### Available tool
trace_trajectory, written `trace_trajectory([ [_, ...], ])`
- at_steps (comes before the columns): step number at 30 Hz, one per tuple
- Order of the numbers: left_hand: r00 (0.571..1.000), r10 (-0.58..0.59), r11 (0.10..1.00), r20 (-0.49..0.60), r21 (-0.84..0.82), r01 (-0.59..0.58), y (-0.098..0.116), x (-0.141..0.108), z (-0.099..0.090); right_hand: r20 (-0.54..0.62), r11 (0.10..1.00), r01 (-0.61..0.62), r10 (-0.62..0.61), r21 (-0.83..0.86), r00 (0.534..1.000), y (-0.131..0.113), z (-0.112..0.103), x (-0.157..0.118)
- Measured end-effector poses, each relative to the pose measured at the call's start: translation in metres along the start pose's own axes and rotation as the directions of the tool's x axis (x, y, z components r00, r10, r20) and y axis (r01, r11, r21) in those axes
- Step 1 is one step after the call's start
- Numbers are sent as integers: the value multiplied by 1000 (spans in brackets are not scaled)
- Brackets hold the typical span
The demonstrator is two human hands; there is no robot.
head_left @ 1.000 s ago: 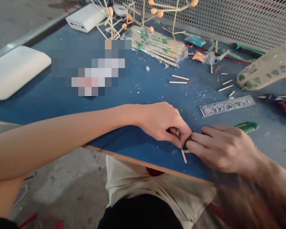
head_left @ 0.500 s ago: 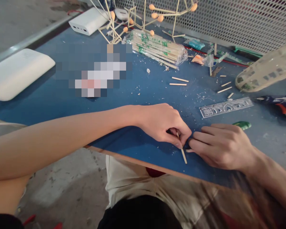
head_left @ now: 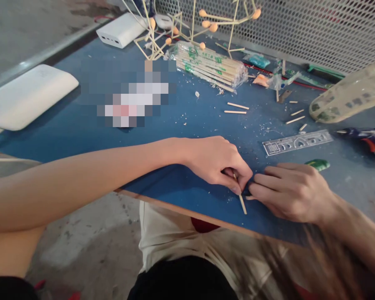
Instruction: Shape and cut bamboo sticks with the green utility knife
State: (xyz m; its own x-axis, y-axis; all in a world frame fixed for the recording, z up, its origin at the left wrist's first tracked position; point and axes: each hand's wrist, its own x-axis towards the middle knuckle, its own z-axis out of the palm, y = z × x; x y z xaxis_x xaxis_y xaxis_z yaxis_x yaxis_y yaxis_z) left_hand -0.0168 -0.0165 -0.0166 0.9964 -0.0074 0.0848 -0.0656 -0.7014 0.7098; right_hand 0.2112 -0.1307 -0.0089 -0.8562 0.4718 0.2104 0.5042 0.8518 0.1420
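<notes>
My left hand (head_left: 220,160) lies palm down over the blue tabletop, thumb and fingers pinched on a short thin wooden stick (head_left: 243,205). One end of the stick points toward the table's front edge. Close by on the right, my right hand (head_left: 295,189) is curled, its fingertips almost at the left hand's. The rounded green handle of what looks like a utility knife (head_left: 318,164) sticks out on the far side of that hand; its blade is hidden. Two short cut sticks (head_left: 236,111) lie farther back.
A clear ruler (head_left: 296,142) and a glue gun (head_left: 367,135) lie to the right, near a plastic bottle (head_left: 350,93). Behind are a pack of sticks (head_left: 209,64) and a stick frame with orange tips (head_left: 233,20). White power banks (head_left: 31,96) rest at left.
The view has shifted slightly, so the table items sit a little lower and farther right. Both hands keep almost the same pose, with the stick still pinched in the left.
</notes>
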Motion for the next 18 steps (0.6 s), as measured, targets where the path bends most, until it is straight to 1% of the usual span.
trace_trajectory([
  [7, 1000, -4, 1000, 6, -29, 4, -1, 1, 1, -1, 1000, 1, -1, 24, 1000, -6, 1, 7],
  [11, 1000, -12, 999, 24, -44, 13, -1, 0, 0, -8, 998, 7, -7, 64, 1000, -1, 1, 3],
  [18, 1000, -2, 999, 24, -46, 3, 0, 1, 0, 9, 1000, 3, -3, 27, 1000, 4, 0, -1],
])
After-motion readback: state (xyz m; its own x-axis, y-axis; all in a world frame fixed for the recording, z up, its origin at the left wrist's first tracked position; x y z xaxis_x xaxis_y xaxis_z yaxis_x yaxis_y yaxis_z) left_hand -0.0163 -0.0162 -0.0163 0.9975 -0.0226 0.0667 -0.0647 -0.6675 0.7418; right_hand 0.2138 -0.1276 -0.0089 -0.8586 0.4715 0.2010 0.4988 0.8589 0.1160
